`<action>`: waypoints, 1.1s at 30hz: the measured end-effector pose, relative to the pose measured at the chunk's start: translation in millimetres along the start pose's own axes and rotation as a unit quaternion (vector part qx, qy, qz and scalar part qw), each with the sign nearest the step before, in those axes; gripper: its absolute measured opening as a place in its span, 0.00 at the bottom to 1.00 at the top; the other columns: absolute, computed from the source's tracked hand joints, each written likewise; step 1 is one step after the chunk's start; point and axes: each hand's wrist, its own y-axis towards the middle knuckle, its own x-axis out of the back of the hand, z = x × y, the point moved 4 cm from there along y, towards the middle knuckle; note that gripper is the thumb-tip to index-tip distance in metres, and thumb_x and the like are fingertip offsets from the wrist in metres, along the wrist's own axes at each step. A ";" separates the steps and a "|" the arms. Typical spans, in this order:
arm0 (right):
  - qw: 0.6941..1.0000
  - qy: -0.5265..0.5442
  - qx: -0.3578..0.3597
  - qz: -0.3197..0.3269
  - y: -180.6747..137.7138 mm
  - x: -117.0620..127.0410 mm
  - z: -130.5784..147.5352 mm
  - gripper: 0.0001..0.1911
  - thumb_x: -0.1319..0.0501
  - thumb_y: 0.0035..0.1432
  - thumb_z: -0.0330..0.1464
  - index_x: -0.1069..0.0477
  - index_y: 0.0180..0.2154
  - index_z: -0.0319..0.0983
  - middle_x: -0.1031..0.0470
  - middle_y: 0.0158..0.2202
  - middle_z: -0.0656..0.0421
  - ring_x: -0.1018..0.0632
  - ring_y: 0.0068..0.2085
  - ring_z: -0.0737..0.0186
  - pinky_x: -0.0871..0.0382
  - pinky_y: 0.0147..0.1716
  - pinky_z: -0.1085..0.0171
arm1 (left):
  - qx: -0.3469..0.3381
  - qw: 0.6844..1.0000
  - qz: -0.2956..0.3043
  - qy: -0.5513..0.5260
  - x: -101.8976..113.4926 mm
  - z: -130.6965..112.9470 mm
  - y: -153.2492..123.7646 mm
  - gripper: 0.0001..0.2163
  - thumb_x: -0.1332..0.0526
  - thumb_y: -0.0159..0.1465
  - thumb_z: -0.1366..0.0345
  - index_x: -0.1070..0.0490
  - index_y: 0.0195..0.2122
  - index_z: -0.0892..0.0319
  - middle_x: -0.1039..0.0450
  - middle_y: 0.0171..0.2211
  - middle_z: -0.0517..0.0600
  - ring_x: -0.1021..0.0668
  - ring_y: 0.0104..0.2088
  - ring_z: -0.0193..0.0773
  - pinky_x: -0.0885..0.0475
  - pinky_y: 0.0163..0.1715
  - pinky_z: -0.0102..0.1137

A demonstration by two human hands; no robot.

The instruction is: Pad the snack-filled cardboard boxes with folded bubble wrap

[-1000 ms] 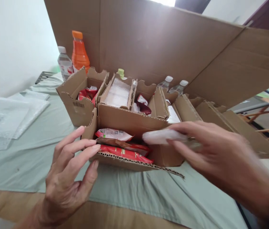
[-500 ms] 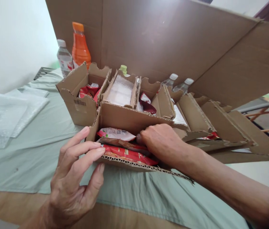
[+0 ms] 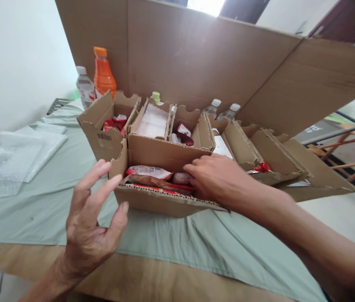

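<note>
Centre frame: my right hand (image 3: 215, 178) curls onto snack packets (image 3: 150, 171) in the cardboard tray (image 3: 164, 202), fingers' grip unclear; my left hand (image 3: 91, 220) is splayed, empty. Packets seem light, slippery; pinch a sealed edge.

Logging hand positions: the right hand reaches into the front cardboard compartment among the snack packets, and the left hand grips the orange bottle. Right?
No. In the head view the left hand hovers open and empty beside the front compartment; the orange bottle stands behind the boxes, untouched. The right hand does reach in among the snack packets.

Fingers of the right hand (image 3: 215, 180) lie partly hidden inside the carton (image 3: 161, 202).
</note>
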 end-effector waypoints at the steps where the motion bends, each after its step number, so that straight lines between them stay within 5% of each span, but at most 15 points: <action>1: 0.998 -0.010 0.004 -0.058 -19.5 11.4 -6.1 0.05 0.34 0.59 0.28 0.20 0.31 0.40 0.17 0.30 0.53 0.18 0.31 0.52 0.32 0.32 0.56 | 0.021 1.000 -0.006 -0.001 2.6 4.0 -5.6 0.31 0.34 0.65 0.73 0.35 0.68 0.48 0.35 0.68 0.54 0.30 0.68 0.54 0.36 0.69 0.54; 4: 0.961 0.025 -0.059 -0.270 -94.1 28.6 -27.5 0.15 0.43 0.72 0.43 0.20 0.43 0.45 0.15 0.37 0.52 0.17 0.36 0.54 0.28 0.34 0.53 | 0.130 0.991 0.015 -0.029 3.4 25.2 -30.4 0.34 0.33 0.65 0.69 0.40 0.72 0.45 0.36 0.70 0.54 0.29 0.66 0.54 0.35 0.68 0.55; 7: 0.935 0.176 -0.153 -0.267 -142.7 -10.4 -33.2 0.19 0.43 0.71 0.51 0.20 0.45 0.47 0.16 0.36 0.55 0.17 0.33 0.61 0.28 0.26 0.61 | 0.274 0.952 0.074 -0.119 -9.6 49.7 -58.5 0.33 0.35 0.69 0.64 0.44 0.73 0.45 0.37 0.70 0.56 0.28 0.66 0.54 0.31 0.66 0.55; 10: 0.907 0.314 -0.184 -0.212 -138.4 -70.2 -9.4 0.24 0.39 0.67 0.49 0.25 0.56 0.40 0.16 0.39 0.52 0.19 0.30 0.59 0.31 0.19 0.64 | 0.338 0.913 0.090 -0.212 -25.9 60.0 -70.3 0.34 0.36 0.68 0.61 0.47 0.74 0.47 0.41 0.72 0.58 0.34 0.70 0.56 0.32 0.66 0.55; 14: 0.866 0.402 -0.166 -0.244 -95.5 -105.9 32.6 0.24 0.37 0.65 0.43 0.29 0.58 0.39 0.19 0.46 0.49 0.19 0.40 0.54 0.22 0.33 0.59 | 0.345 0.898 0.108 -0.249 -39.8 56.0 -62.0 0.30 0.34 0.66 0.59 0.40 0.69 0.51 0.33 0.66 0.58 0.28 0.66 0.53 0.30 0.65 0.52; 18: 0.840 0.422 -0.173 -0.295 -95.0 -98.7 50.1 0.17 0.39 0.67 0.40 0.26 0.53 0.40 0.20 0.45 0.51 0.20 0.43 0.51 0.22 0.40 0.56 | 0.342 0.901 0.128 -0.234 -41.4 39.6 -66.5 0.25 0.35 0.67 0.58 0.35 0.64 0.52 0.28 0.61 0.56 0.23 0.60 0.50 0.27 0.62 0.48; 23: 0.826 0.409 -0.254 -0.294 -174.4 -96.1 59.9 0.11 0.41 0.69 0.39 0.23 0.45 0.41 0.21 0.36 0.54 0.20 0.39 0.52 0.23 0.35 0.58 | 0.345 0.904 0.154 -0.199 -35.5 -8.4 -122.1 0.26 0.35 0.67 0.55 0.35 0.66 0.50 0.27 0.60 0.58 0.24 0.61 0.58 0.28 0.63 0.55; 27: 0.806 0.394 -0.320 -0.304 -221.9 -93.0 75.8 0.11 0.38 0.67 0.41 0.23 0.42 0.41 0.22 0.34 0.55 0.20 0.39 0.50 0.23 0.35 0.57 | 0.421 0.875 0.171 -0.164 -18.2 -32.6 -156.8 0.31 0.35 0.66 0.47 0.36 0.67 0.50 0.28 0.62 0.58 0.30 0.66 0.66 0.39 0.68 0.63; 33: 0.770 0.455 -0.274 -0.355 -167.5 -67.2 77.1 0.16 0.38 0.66 0.42 0.25 0.51 0.41 0.21 0.43 0.53 0.22 0.45 0.50 0.24 0.43 0.53 | 0.383 0.883 0.114 -0.245 -7.8 -14.0 -91.3 0.32 0.30 0.61 0.49 0.35 0.64 0.49 0.30 0.61 0.54 0.28 0.63 0.60 0.38 0.69 0.59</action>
